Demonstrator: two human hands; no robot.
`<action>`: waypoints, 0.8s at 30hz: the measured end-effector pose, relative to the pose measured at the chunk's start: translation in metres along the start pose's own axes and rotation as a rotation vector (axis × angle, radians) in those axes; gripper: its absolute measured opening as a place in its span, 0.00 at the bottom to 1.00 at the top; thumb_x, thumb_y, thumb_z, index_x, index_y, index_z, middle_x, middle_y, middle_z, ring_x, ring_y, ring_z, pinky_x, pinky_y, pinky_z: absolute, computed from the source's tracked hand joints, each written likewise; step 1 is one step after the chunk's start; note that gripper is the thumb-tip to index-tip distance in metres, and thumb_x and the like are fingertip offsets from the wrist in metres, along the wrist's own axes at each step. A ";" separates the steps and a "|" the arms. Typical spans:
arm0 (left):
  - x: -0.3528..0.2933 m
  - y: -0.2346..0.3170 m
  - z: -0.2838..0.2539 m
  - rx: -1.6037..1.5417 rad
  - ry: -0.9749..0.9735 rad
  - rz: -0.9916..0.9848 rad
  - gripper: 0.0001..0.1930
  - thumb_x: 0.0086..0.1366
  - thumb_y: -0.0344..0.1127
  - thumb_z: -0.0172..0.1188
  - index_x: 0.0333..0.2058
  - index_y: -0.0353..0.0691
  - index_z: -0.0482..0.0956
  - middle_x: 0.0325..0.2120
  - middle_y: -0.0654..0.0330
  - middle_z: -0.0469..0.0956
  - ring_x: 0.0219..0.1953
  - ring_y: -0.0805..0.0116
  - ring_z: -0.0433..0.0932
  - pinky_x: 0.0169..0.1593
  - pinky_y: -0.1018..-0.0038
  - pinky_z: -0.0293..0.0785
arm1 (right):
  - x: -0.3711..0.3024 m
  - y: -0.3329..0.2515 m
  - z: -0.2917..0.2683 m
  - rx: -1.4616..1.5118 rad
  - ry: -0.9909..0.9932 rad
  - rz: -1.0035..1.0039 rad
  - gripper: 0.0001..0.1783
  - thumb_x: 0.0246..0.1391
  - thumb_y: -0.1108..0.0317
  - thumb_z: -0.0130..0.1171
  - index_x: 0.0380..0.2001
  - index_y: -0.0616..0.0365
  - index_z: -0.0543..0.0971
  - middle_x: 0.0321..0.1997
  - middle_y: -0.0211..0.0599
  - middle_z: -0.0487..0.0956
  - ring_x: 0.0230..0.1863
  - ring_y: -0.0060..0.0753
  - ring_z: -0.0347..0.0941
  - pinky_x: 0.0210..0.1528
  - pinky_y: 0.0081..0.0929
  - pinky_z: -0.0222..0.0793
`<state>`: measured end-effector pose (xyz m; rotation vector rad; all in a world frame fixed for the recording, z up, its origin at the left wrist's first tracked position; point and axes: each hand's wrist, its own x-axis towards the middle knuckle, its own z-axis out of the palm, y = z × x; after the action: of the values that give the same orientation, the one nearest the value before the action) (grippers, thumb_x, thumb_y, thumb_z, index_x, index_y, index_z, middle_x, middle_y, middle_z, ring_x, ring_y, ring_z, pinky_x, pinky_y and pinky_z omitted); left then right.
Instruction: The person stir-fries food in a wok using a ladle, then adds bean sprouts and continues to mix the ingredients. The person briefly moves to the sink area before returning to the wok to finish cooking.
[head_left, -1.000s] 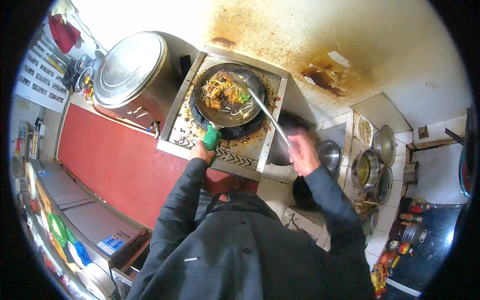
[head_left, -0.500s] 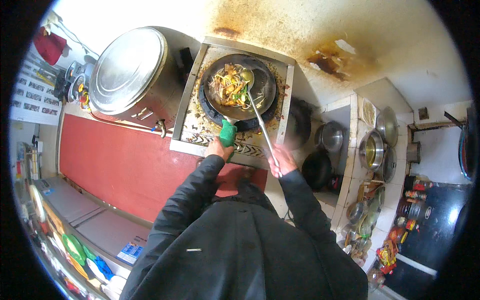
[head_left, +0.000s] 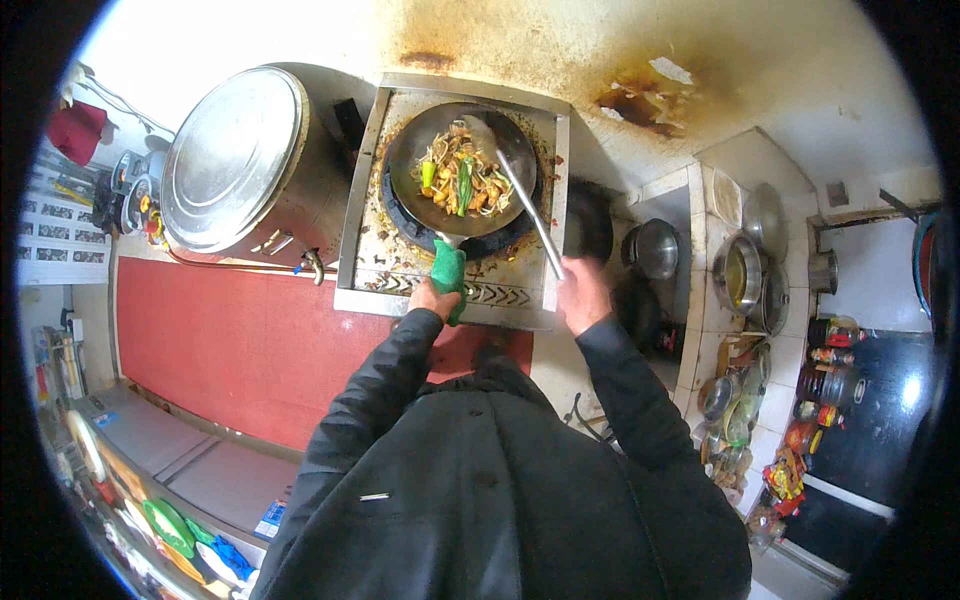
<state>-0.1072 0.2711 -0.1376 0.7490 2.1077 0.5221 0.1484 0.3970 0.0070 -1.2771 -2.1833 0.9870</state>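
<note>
A dark wok (head_left: pixel 440 140) full of noodles and vegetables (head_left: pixel 462 183) sits on a grimy steel stove (head_left: pixel 368 225). My left hand (head_left: pixel 434 298) grips the wok's handle through a green cloth (head_left: pixel 449 272). My right hand (head_left: pixel 582 292) holds a long metal ladle (head_left: pixel 525 205); its bowl rests inside the wok at the far right of the food. Both sleeves are black.
A big steel drum with a lid (head_left: pixel 232 158) stands left of the stove. A red floor (head_left: pixel 230 340) lies below it. Right of the stove are a black pot (head_left: pixel 588 222), steel bowls (head_left: pixel 655 248), a tiled counter (head_left: pixel 705 330) and condiment jars (head_left: pixel 830 385).
The view has shifted, so the stove now sits more central. My right hand has slid a little rightward with the ladle, whose bowl has swung deeper into the wok. Left hand keeps its grip.
</note>
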 end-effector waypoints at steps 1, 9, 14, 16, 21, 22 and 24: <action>0.002 -0.001 0.002 -0.008 0.004 -0.009 0.34 0.44 0.50 0.67 0.44 0.27 0.75 0.39 0.36 0.80 0.45 0.41 0.80 0.51 0.57 0.75 | 0.010 -0.002 -0.003 -0.072 0.015 0.033 0.18 0.58 0.69 0.56 0.52 0.54 0.71 0.24 0.46 0.78 0.25 0.45 0.79 0.30 0.38 0.72; 0.003 -0.004 0.004 -0.007 0.017 0.005 0.34 0.44 0.50 0.68 0.44 0.26 0.75 0.39 0.36 0.80 0.45 0.42 0.80 0.51 0.57 0.75 | 0.016 0.011 0.024 1.072 -0.334 0.795 0.15 0.66 0.65 0.50 0.54 0.49 0.67 0.21 0.33 0.72 0.11 0.21 0.60 0.10 0.24 0.56; 0.010 -0.016 0.010 -0.023 0.011 0.021 0.34 0.43 0.50 0.67 0.42 0.26 0.77 0.37 0.36 0.80 0.43 0.41 0.80 0.51 0.57 0.75 | -0.024 -0.024 -0.023 0.991 -0.438 0.759 0.20 0.67 0.64 0.49 0.60 0.50 0.64 0.22 0.33 0.72 0.09 0.19 0.58 0.09 0.24 0.55; 0.018 -0.025 0.017 -0.039 0.013 0.019 0.34 0.42 0.51 0.67 0.42 0.26 0.77 0.37 0.37 0.80 0.43 0.41 0.81 0.50 0.57 0.76 | -0.030 -0.042 -0.031 0.805 -0.473 0.773 0.20 0.65 0.64 0.50 0.58 0.53 0.68 0.22 0.33 0.73 0.12 0.20 0.62 0.12 0.26 0.59; 0.017 -0.026 0.020 -0.048 0.058 0.026 0.33 0.42 0.51 0.67 0.42 0.28 0.78 0.37 0.37 0.80 0.43 0.41 0.80 0.50 0.57 0.76 | -0.038 -0.014 0.004 0.042 -0.084 0.053 0.20 0.57 0.66 0.54 0.54 0.54 0.72 0.30 0.54 0.80 0.33 0.56 0.79 0.34 0.42 0.74; 0.019 -0.027 0.020 -0.038 0.074 0.027 0.33 0.42 0.51 0.67 0.42 0.28 0.78 0.37 0.37 0.80 0.43 0.41 0.80 0.50 0.57 0.76 | -0.034 -0.030 -0.012 -0.018 -0.047 0.048 0.20 0.57 0.67 0.54 0.54 0.53 0.72 0.31 0.55 0.80 0.34 0.60 0.79 0.35 0.44 0.74; 0.015 -0.023 0.016 -0.046 0.048 0.034 0.33 0.42 0.51 0.67 0.41 0.28 0.78 0.37 0.37 0.80 0.43 0.41 0.80 0.50 0.57 0.76 | -0.027 -0.038 -0.034 -0.053 0.000 0.011 0.21 0.55 0.70 0.54 0.54 0.53 0.70 0.31 0.57 0.79 0.34 0.61 0.79 0.35 0.45 0.73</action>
<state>-0.1092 0.2654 -0.1690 0.7542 2.1228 0.6104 0.1623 0.3735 0.0575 -1.3143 -2.2179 0.9392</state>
